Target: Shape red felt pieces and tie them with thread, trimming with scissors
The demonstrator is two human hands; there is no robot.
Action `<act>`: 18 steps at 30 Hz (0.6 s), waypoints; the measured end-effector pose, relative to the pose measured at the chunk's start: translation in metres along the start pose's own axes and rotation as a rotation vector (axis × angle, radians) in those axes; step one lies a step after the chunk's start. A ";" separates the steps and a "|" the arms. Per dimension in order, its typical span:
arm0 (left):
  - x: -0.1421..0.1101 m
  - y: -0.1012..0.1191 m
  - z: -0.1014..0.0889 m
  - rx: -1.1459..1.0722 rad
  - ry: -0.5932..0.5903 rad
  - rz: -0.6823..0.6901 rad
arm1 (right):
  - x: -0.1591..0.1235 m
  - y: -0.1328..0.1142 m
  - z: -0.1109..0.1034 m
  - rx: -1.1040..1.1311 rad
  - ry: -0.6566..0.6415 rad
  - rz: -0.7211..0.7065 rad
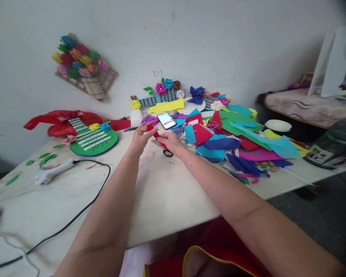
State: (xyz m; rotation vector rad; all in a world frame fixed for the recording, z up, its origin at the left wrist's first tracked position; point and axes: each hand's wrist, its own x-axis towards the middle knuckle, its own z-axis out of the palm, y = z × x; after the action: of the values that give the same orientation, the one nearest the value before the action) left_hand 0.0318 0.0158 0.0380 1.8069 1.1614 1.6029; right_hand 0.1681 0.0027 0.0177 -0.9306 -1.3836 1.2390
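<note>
My left hand (140, 137) pinches one end of a small red strip of felt (155, 133) above the white table (167, 192). My right hand (173, 143) is closed on the strip's other end and on a pair of scissors, whose black handle loop (168, 153) hangs below the hand. Both hands are held just above the table's middle. Right behind them lies a phone (166, 120) with a lit screen.
A heap of coloured felt pieces (233, 140) covers the table's right side. A white glue gun (53, 172) with a black cord (83, 207) lies at left, near a green craft board (93, 140) and a red bag (60, 121). Paper flowers (168, 90) stand against the wall.
</note>
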 end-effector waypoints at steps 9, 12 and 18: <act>0.002 0.013 0.000 0.098 -0.016 0.088 | 0.001 -0.003 -0.004 0.020 -0.054 -0.056; 0.000 0.015 0.001 0.103 -0.008 0.089 | 0.002 -0.002 -0.005 0.011 -0.064 -0.091; -0.003 0.008 0.003 0.118 0.044 0.014 | 0.005 0.002 -0.006 -0.064 -0.042 -0.116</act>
State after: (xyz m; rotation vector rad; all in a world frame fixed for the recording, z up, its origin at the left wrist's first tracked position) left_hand 0.0367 0.0093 0.0423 1.8647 1.2911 1.6202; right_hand 0.1734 0.0087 0.0163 -0.8599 -1.4971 1.1387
